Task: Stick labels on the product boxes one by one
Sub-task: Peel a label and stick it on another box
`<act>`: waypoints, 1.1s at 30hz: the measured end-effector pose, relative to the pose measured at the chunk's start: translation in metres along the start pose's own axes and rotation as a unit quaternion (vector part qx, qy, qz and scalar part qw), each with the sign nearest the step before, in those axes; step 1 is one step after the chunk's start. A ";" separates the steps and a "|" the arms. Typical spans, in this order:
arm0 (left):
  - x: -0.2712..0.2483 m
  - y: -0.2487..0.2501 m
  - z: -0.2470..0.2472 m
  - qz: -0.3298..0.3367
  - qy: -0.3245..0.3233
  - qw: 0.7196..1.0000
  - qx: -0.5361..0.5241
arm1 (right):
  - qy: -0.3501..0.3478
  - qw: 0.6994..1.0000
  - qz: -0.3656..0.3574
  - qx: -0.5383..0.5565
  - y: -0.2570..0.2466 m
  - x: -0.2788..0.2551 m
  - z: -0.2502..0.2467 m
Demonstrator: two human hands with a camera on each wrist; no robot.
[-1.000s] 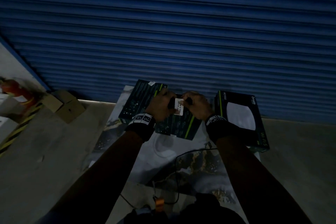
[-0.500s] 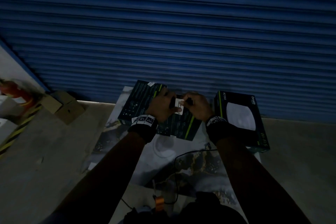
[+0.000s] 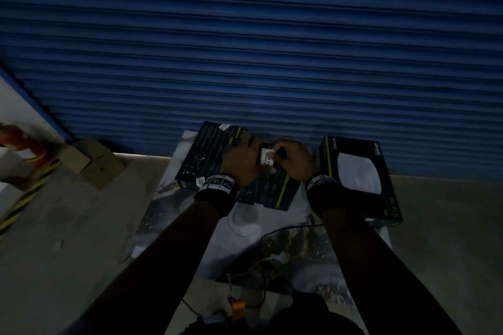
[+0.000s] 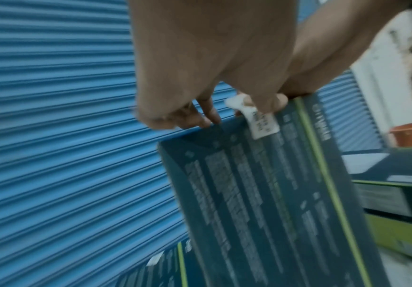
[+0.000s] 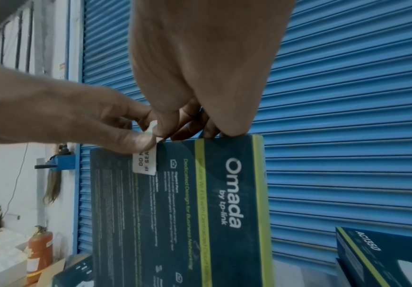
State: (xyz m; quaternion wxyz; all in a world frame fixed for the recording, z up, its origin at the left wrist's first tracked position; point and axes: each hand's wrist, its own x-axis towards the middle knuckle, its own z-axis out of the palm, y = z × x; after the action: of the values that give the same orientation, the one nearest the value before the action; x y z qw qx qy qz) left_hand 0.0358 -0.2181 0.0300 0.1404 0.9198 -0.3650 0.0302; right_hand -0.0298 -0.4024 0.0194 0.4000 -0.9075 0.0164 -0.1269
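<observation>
A white printed label (image 3: pixel 266 158) lies against the far edge of a dark teal Omada box (image 3: pixel 275 193), which rests partly on a second teal box (image 3: pixel 209 155). My left hand (image 3: pixel 245 163) holds the label (image 5: pixel 145 163) down with its thumb (image 5: pixel 136 142), fingers curled at the box's (image 5: pixel 187 213) far edge. My right hand (image 3: pixel 292 160) pinches the label's crumpled upper end (image 4: pixel 235 102), with its other fingertips (image 5: pixel 212 132) on the box rim. A third box (image 3: pixel 359 179) with a white disc picture lies to the right. The label's lower half (image 4: pixel 263 124) lies on the box face (image 4: pixel 273 194).
A blue roller shutter (image 3: pixel 245 49) stands right behind the boxes. They lie on a marbled sheet (image 3: pixel 245 228) crossed by a black cable (image 3: pixel 272 250). A brown carton (image 3: pixel 92 163), a red extinguisher (image 3: pixel 19 141) and yellow-black floor tape (image 3: pixel 24 196) are at the left.
Both hands stay at the box's far edge. My right fingers have closed further over the label's top end, so less of the label shows than a second ago.
</observation>
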 end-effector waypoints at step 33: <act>-0.003 -0.026 0.008 0.019 0.000 1.000 -0.019 | 0.030 0.999 0.013 -0.023 -0.011 -0.009 0.000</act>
State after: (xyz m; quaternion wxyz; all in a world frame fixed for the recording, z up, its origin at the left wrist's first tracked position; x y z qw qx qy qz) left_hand 0.0514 -0.2003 0.0157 0.1574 0.9099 -0.3829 0.0258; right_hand -0.0393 -0.3937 0.0260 0.3802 -0.9118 0.0427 -0.1488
